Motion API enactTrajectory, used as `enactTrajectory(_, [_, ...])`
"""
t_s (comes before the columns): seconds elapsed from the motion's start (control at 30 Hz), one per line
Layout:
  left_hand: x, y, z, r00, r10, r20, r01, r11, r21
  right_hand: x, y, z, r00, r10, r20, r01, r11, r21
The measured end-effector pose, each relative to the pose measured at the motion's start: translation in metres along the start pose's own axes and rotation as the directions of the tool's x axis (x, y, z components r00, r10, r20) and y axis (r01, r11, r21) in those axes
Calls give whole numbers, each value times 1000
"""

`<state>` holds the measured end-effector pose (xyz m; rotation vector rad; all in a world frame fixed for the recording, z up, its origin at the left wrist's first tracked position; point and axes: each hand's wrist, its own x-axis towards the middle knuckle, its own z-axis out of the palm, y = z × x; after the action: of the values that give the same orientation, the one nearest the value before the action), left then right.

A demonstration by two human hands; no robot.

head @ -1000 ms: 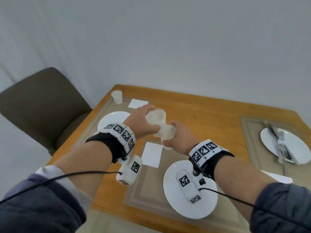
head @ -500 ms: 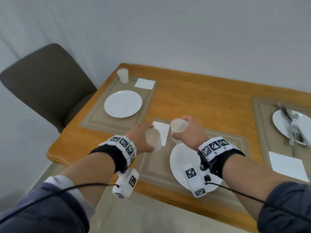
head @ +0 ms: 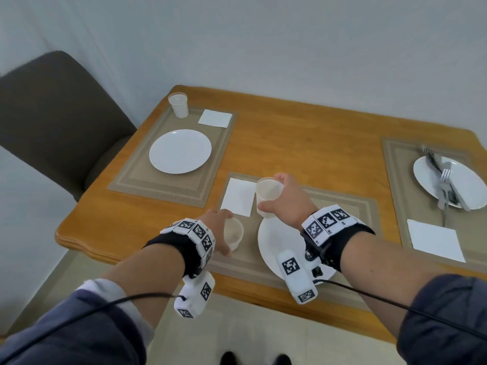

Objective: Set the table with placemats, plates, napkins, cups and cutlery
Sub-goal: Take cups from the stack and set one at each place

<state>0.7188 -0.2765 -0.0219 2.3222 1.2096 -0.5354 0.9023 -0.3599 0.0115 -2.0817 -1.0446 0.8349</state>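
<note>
Each hand grips one thin, translucent plastic cup above the near middle placemat (head: 350, 206). The right hand (head: 286, 204) has thumb and fingers wrapped around the wall of its cup (head: 268, 192), held upright between the napkin (head: 238, 197) and the near plate (head: 274, 246); whether its base touches the mat cannot be told. The left hand (head: 218, 230) clasps the second cup (head: 233, 233) from the side, tilted so its mouth faces the camera, over the mat's left edge. These cups look very light and soft-walled, so a hard squeeze would likely buckle them; a gentle hold around the middle of the wall, below the stiffer rim, seems best, and they would tip easily once set down. A third cup (head: 178, 104) stands at the far left setting beside its napkin (head: 214, 118) and plate (head: 180, 150). The right setting has cutlery (head: 444, 180) piled on its plate (head: 471, 185), a napkin (head: 434, 243), and no cup.
</note>
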Motion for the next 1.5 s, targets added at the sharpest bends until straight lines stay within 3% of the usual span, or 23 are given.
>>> enactTrajectory(0.33, [20,10,17,995,-4,98,5,1000,-10,16,29,4,998,37,45,-38,999,5])
enactTrajectory(0.6, [35,19,-16,991,-48,-127,8,954,-298,19,32,1,999,29,39,-28,999,-16])
enactTrajectory(0.73, [31,26,-35,989,-27,-143,-26,935,-354,15,25,4,997,-23,71,25,999,-24])
enactTrajectory(1.0, [23,51,-79,965,165,-205,-226,917,-328,27,-8,-19,992,-112,57,115,992,-57])
enactTrajectory(1.23, [59,38,-104,972,186,-141,-228,888,-399,72,-28,-15,988,-85,129,95,993,-72])
enactTrajectory(1.5, [122,25,-102,988,137,-65,-151,875,-460,136,-27,-6,974,11,225,39,976,-216])
